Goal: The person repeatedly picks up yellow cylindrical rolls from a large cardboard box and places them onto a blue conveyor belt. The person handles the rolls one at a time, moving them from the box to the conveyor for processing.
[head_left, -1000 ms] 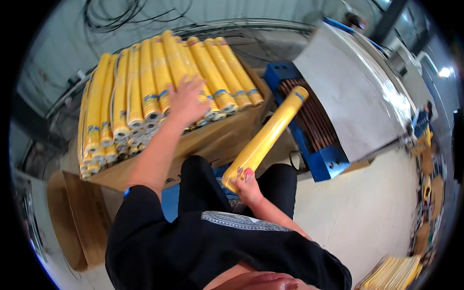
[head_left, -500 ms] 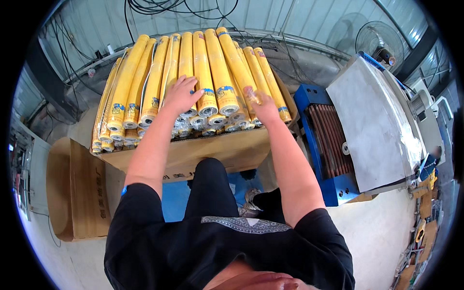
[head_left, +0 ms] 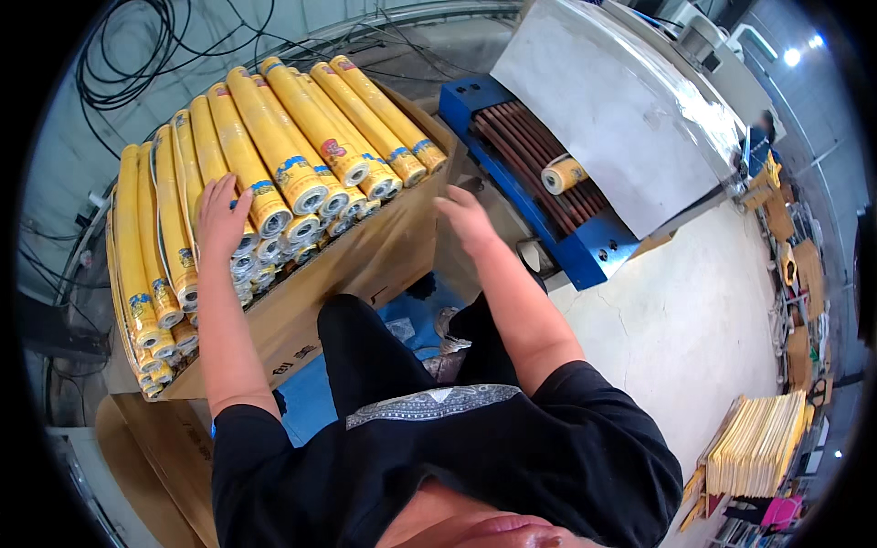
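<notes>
Yellow plastic-wrapped rolls (head_left: 239, 151) with printed patterns lie stacked side by side in a large cardboard box (head_left: 402, 224). Their round ends face me, showing hollow cores. On top of the rolls, toward the left, rests my left hand (head_left: 222, 217), fingers extended and not wrapped round any of them. Beyond the box's right side, my right hand (head_left: 466, 219) hangs in the air, fingers loosely apart with nothing visible in them. Another yellow roll (head_left: 568, 173) sticks out from under a sheet-covered machine (head_left: 612, 100), lying on its brown rollers (head_left: 525, 151).
A blue frame (head_left: 598, 260) edges the rollers, right of the box. Another cardboard box (head_left: 155, 457) stands at lower left. Black cables (head_left: 137, 55) hang on the far wall. At the lower right is a pile of flat pale-yellow pieces (head_left: 754, 447). A person (head_left: 760, 142) is far off.
My view has turned right. My right hand has left the rolls and moved to the box's right side. A roll has come out onto the machine's rollers. My left hand stays on the stack.
</notes>
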Motion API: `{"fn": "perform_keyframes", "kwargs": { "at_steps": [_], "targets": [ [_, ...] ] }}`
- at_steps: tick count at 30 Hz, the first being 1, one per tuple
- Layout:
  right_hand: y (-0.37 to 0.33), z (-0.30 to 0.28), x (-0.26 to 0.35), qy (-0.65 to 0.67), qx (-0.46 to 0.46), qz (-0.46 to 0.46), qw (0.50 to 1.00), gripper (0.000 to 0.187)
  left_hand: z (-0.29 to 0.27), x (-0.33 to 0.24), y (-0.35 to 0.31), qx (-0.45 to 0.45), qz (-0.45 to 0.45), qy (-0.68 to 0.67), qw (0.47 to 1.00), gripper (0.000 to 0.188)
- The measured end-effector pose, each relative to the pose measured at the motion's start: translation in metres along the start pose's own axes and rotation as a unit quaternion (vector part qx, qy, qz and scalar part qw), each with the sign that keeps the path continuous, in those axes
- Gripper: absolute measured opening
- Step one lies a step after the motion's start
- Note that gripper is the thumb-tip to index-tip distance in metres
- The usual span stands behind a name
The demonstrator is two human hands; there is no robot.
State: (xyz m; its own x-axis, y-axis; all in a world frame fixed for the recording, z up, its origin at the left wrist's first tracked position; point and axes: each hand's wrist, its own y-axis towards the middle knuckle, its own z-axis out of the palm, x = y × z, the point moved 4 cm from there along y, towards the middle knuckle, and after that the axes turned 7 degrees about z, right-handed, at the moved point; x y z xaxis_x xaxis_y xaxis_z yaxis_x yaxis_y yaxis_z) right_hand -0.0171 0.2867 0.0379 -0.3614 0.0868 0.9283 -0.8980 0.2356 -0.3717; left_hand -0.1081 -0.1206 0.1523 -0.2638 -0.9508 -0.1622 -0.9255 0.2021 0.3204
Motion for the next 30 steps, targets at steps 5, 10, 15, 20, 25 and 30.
{"fn": "perform_keyframes", "kwargs": {
  "at_steps": [5, 10, 15, 20, 25, 30],
  "targets": [
    [0.002, -0.111, -0.043, 0.41, -0.036, 0.103, 0.906, 0.093, -0.005, -0.005, 0.001, -0.023, 0.021, -0.003, 1.0, 0.057],
    [0.026, -0.146, -0.03, 0.546, -0.071, 0.038, 0.834, 0.084, -0.004, -0.003, -0.003, -0.027, -0.003, -0.004, 1.0, 0.058],
    [0.072, -0.167, -0.035, 0.586, -0.091, 0.001, 0.805, 0.045, -0.002, -0.009, 0.004, -0.006, -0.011, -0.002, 1.0, 0.061],
    [0.011, -0.088, -0.037, 0.42, -0.073, -0.02, 0.904, 0.033, -0.01, -0.006, -0.004, 0.006, -0.039, 0.017, 0.999, 0.06],
    [-0.096, 0.031, -0.061, 0.216, 0.038, -0.09, 0.972, 0.045, -0.01, -0.008, -0.006, 0.002, -0.045, 0.009, 0.999, 0.06],
    [-0.097, 0.086, -0.004, 0.159, 0.135, -0.114, 0.971, 0.05, -0.011, -0.009, -0.006, -0.017, -0.034, -0.022, 0.999, 0.058]
  ]
}}
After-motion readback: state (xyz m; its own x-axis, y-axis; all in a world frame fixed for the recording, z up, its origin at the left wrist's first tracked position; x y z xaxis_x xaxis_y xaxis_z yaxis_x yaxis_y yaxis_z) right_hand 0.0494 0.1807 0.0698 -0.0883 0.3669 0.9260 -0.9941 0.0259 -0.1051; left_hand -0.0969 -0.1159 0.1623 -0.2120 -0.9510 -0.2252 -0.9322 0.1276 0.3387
